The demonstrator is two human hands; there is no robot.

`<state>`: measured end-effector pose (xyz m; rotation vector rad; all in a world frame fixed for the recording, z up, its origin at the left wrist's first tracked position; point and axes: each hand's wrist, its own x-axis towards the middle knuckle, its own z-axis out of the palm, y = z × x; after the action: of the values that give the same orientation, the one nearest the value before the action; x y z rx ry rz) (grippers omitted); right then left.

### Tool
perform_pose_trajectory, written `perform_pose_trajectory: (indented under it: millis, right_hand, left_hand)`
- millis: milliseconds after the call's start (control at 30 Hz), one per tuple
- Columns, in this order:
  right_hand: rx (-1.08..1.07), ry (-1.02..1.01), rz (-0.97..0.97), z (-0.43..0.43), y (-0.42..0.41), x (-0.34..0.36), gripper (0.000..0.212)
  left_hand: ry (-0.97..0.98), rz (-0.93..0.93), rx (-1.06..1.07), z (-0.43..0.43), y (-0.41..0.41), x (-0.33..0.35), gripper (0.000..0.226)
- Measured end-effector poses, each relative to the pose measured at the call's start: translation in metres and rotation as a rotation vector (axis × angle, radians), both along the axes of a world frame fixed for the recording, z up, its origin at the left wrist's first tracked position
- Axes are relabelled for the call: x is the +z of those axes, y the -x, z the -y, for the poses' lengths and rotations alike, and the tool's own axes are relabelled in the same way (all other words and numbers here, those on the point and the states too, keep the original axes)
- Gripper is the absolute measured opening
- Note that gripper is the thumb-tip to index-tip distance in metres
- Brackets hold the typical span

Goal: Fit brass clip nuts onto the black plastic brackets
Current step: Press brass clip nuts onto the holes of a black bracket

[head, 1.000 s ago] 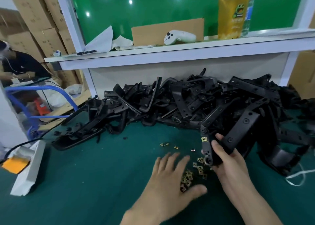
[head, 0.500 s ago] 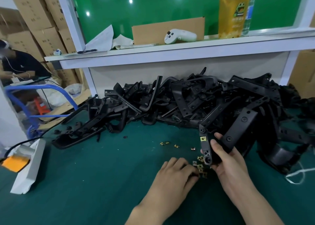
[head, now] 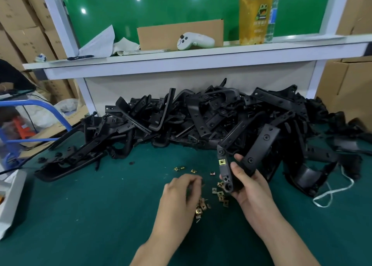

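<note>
The right hand (head: 248, 187) grips one black bracket (head: 259, 145) just above the green mat (head: 80, 215), with fingers and thumb wrapped round its lower part. The bracket is a matt black plastic strip bent into a U. One leg rises up and to the right, with two round screw holes along its flat face. The other leg stands near upright on the left and carries a round boss at each end. One brass clip nut (head: 221, 161) sits on the upright leg just above the thumb. It is a small square of yellow metal with a dark hole at its centre.

The left hand (head: 181, 193) hovers with its fingers curled downward over the loose clip nuts (head: 201, 208) (the fingertips are blurred, so I cannot tell whether they pinch a nut). The loose nuts lie in a small scatter on the mat between the two hands, with a few more farther back. Behind them, the pile of brackets (head: 201, 116) is heaped at the foot of the white shelf (head: 181, 54), on which a white controller (head: 195, 41) rests.
</note>
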<state>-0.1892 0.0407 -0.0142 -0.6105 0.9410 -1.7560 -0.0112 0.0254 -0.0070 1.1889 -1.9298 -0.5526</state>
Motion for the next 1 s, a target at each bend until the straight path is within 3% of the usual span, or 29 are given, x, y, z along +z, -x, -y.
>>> perform_pose_trajectory:
  millis: [100, 200, 367, 567, 867, 1000]
  right_hand:
    - [0.009, -0.001, 0.006, -0.002, -0.001, 0.002, 0.045]
    - [0.024, 0.004, 0.002, -0.003, -0.001, 0.004, 0.045]
    - [0.024, 0.002, 0.0, -0.004, -0.003, 0.006, 0.044]
    - [0.054, -0.031, -0.006, -0.006, -0.007, 0.01, 0.031]
    - [0.218, -0.079, -0.137, -0.013, -0.02, 0.016, 0.019]
    - [0.216, -0.091, -0.206, -0.013, -0.023, 0.016, 0.032]
  left_hand:
    - [-0.284, -0.417, -0.025, 0.001, 0.002, 0.011, 0.021]
    - [-0.484, -0.718, -0.084, 0.002, 0.001, 0.016, 0.03]
    - [-0.615, -0.944, -0.129, 0.0, 0.003, 0.017, 0.028]
    - [-0.616, -0.982, -0.133, 0.001, 0.002, 0.018, 0.024]
    - [-0.508, -0.751, -0.128, -0.001, 0.005, 0.012, 0.018]
    - [-0.45, -0.655, -0.157, -0.003, 0.005, 0.016, 0.011]
